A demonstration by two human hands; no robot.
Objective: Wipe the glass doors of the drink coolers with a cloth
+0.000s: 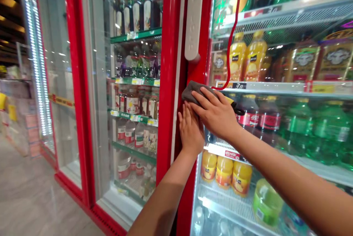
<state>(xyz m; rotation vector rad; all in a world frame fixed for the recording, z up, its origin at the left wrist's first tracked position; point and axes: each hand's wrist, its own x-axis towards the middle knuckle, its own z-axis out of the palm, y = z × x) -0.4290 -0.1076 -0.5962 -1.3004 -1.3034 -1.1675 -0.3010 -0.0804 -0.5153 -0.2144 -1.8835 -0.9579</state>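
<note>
Fingers slightly apart on both, a right hand point(220, 114) flattens a gray cloth point(189, 91) against the red cooler frame point(196, 73), left hand point(192, 131) just below.

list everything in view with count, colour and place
Cloth: one, dark grey, centre
Door handle: one, whitish, above the cloth
Coolers: several, red, throughout
Yellow bottles: at least five, yellow, right
Red-labelled bottles: at least two, dark, right
Green bottles: several, green, right
Container: one, light green, lower right
White-labelled bottles: at least four, dark, upper left
Other bottles: many, mixed colours, both sides
Curved line: one, red, upper right
Floor: one, grey, lower left
Left hand: one, bare, below cloth
Right hand: one, bare, on cloth
</note>
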